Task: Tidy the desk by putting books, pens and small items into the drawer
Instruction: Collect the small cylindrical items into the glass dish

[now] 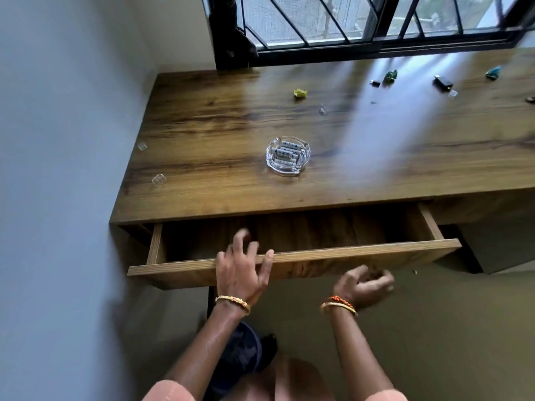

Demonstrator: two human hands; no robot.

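Note:
The wooden drawer (362, 251) under the desk stands pulled out, and its inside looks dark and bare. My left hand (243, 270) hovers over the drawer's front edge with fingers spread, the thumb touching the edge. My right hand (364, 285) hangs below the drawer front with fingers loosely curled; it is blurred and seems to hold nothing. On the desk (202, 157) sits a glass ashtray (287, 155) holding several white batteries. Small items lie farther back: a yellow crumpled wrapper (300, 93), a green wrapper (390, 75), a black lighter (443, 82) and a blue wrapper (493, 72).
A grey wall runs along the left of the desk. A barred window (362, 21) stands behind it. Small clear plastic pieces (159, 179) lie near the desk's left edge, one more (323, 109) near the middle. A dark stool or bag (240, 351) sits below by my legs.

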